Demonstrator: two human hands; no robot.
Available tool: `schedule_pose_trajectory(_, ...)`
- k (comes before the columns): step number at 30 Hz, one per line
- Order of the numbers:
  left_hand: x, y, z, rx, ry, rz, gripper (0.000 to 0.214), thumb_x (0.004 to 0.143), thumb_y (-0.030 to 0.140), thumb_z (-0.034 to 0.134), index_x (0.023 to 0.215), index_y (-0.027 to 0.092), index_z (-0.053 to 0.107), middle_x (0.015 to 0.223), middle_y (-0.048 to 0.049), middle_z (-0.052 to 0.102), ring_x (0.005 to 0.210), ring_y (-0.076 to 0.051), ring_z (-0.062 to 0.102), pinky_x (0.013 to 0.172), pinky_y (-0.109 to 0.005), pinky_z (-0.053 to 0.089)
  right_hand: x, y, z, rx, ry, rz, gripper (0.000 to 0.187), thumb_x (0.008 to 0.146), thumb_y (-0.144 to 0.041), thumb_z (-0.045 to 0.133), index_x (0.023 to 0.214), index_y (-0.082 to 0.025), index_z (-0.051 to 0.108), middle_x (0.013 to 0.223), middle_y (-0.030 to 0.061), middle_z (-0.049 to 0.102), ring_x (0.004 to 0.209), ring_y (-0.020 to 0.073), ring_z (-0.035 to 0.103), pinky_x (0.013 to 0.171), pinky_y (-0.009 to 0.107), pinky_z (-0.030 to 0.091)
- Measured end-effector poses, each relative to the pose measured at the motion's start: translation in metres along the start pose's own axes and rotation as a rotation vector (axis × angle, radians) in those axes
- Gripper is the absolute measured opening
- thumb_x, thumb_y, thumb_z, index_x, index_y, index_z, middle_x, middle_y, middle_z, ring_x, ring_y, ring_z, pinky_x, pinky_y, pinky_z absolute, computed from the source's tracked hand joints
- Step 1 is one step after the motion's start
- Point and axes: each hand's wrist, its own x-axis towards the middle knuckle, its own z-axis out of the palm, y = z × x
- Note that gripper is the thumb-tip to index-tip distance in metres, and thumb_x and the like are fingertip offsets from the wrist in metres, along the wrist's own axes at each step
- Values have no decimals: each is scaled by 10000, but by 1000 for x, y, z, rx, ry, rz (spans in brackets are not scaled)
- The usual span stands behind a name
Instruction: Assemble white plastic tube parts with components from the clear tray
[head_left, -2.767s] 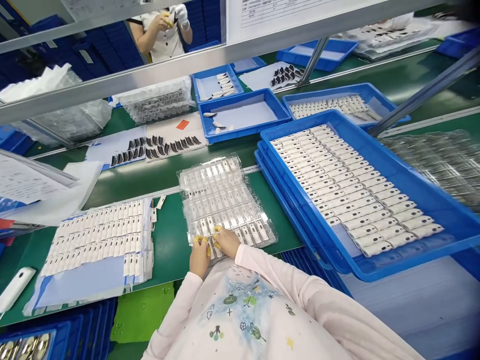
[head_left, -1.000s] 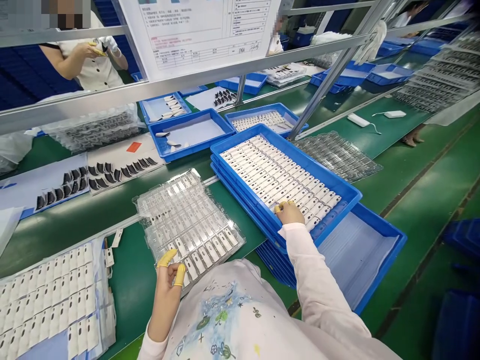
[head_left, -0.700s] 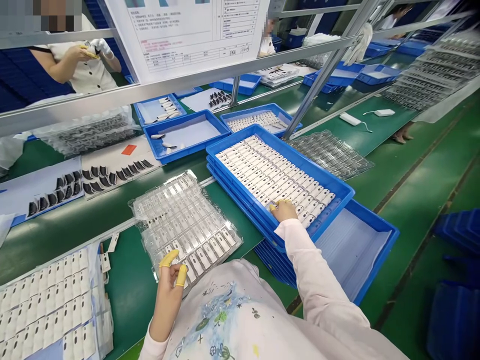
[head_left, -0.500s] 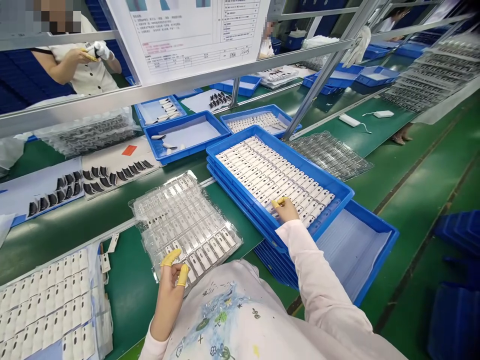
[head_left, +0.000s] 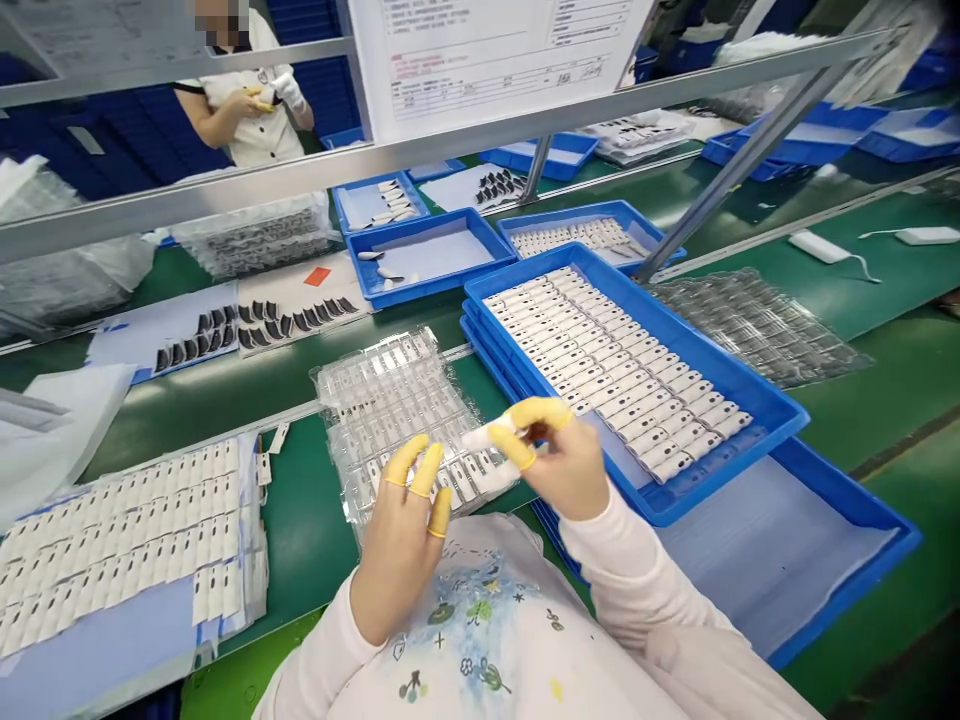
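My right hand [head_left: 561,455], with yellow finger cots, pinches a small white plastic part [head_left: 480,437] above the near right corner of a clear blister tray [head_left: 390,400] that holds several such parts. My left hand [head_left: 405,530] hovers raised beside it, fingers apart and holding nothing. To the right, a blue tray [head_left: 757,395] lined with rows of the same white parts rests on a stack of blue trays.
Sheets covered with white parts [head_left: 120,530] lie at the near left. Black parts [head_left: 255,325] on paper and more blue trays [head_left: 427,255] sit farther back. Empty clear trays [head_left: 750,320] are at right. A person [head_left: 247,100] works across the belt behind a metal rail [head_left: 375,160].
My right hand has lifted a white part out of the blue tray and carried it left over the clear tray. My left hand rose toward it. The view shifted left.
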Motion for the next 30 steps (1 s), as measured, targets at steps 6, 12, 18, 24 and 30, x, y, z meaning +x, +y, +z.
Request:
schedule_pose_trajectory(6,3,4,-10,66,211,181,632,983,160,516,1565,190,272,1240,-165,643,1192,-244,632,937,-347,579,-12,-52,33,445,-191,-97,233,860,-315,736,807,-225,528,693,-35,624,555,100,583,507,218,507)
schedule_pose_trajectory(12,-8,7,-36,-305,-76,-34,542,1008,281,506,1519,250,326,1156,-104,720,957,-207,708,823,-317,576,-5,-52,30,556,-282,-80,230,823,-326,790,922,-211,617,748,-15,665,507,75,548,466,193,483)
schedule_pose_trajectory(18,-1,17,-48,-1171,-604,-405,375,1035,434,409,1355,242,450,1227,-98,674,1035,-186,662,940,-361,535,1,-49,35,762,-201,-63,211,903,-285,701,1090,-245,612,924,27,699,509,69,567,423,176,466)
schedule_pose_trajectory(24,2,16,-44,-1357,-680,-436,306,1008,462,471,1179,212,513,1109,-91,682,975,-195,674,912,-374,542,5,-59,41,482,-8,-453,306,874,-124,666,1142,-266,628,962,44,673,815,170,690,619,274,610)
schedule_pose_trajectory(30,-15,6,-38,-871,-428,-289,424,1014,461,444,1376,245,480,1216,-91,661,1051,-212,626,947,-355,511,-16,-58,52,456,115,-570,402,874,-141,647,1256,-252,594,1071,66,593,852,153,661,675,266,619)
